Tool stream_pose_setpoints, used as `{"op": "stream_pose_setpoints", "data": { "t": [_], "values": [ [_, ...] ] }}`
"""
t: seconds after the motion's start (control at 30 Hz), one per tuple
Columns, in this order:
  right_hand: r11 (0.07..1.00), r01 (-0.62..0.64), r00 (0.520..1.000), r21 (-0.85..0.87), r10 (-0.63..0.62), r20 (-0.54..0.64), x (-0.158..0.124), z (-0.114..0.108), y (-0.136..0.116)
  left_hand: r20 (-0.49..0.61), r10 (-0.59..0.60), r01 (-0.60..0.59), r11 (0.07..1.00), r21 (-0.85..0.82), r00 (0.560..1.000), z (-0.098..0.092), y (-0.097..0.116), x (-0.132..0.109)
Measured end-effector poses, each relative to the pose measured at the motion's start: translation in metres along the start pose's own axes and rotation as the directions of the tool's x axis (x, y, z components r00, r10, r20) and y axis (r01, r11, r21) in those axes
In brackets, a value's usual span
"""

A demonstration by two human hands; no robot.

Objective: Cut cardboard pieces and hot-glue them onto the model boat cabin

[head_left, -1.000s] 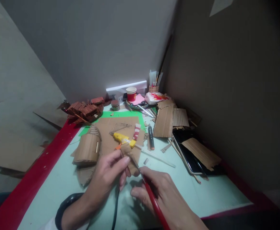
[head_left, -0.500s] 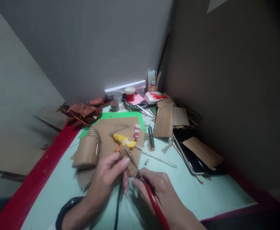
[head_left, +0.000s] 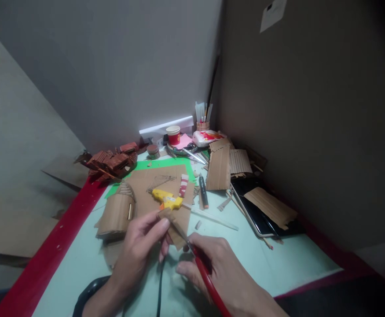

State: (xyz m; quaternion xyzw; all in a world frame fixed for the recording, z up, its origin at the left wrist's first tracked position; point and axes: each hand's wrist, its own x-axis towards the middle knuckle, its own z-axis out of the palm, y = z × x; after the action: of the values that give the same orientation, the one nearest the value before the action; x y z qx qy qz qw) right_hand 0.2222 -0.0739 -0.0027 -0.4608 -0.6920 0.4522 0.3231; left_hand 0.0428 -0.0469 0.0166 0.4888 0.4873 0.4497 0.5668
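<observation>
A small piece of cardboard (head_left: pixel 177 237) is pinched between the thumb and fingers of my left hand (head_left: pixel 145 237). My right hand (head_left: pixel 214 259) grips red-handled scissors (head_left: pixel 206 275), whose metal blades lie along the cardboard piece. The thumb of that hand sits apart from the visible handle, and part of the grip is hidden. Just beyond both hands, a yellow glue gun (head_left: pixel 166 199) rests on a larger cardboard sheet (head_left: pixel 146 176). Left of my left hand stands a curved cardboard model (head_left: pixel 115 213) with a slot in its side.
Reddish-brown cardboard models (head_left: pixel 113 163) sit at the back left. A marker (head_left: pixel 203 191) and a glue stick (head_left: pixel 215 219) lie mid-table. Cardboard scraps (head_left: pixel 218 167) and a black tablet (head_left: pixel 258 222) are on the right. A red paper cup (head_left: pixel 173 135) stands at the back.
The scene has shifted slightly left as the head turned. The cardboard piece has tilted in my left hand, and my right thumb has moved away from it.
</observation>
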Motion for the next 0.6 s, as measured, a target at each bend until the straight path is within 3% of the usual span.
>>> {"op": "stream_pose_setpoints", "data": {
  "t": [0.23, 0.6],
  "values": [
    [0.999, -0.013, 0.997, 0.052, 0.009, 0.075, 0.004, -0.006, -0.009, 0.035, -0.043, 0.044, 0.999, -0.017, 0.998, 0.005, 0.003, -0.005],
    [0.989, 0.103, 0.995, 0.106, -0.103, -0.002, 0.016, 0.010, 0.005, -0.032, -0.071, 0.065, 0.984, -0.163, 0.997, 0.003, -0.010, -0.002]
  ]
}}
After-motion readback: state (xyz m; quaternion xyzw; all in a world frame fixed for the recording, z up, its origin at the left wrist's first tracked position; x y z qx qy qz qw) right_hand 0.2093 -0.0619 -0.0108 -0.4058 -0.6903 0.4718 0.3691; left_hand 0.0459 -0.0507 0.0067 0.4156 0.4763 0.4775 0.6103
